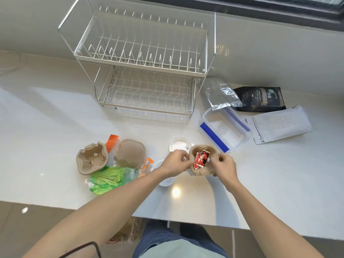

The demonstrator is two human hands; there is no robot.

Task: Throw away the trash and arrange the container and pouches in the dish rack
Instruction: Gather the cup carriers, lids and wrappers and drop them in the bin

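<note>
white counter under rack, pouches

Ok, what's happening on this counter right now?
A person is clearing trash. Both hands, left hand and right hand, hold a brown pulp cup carrier with a red wrapper tucked inside it. More carriers and a green bag lie to the left. The dish rack holds nothing yet; the clear container and three pouches sit on the counter to its right.
</note>
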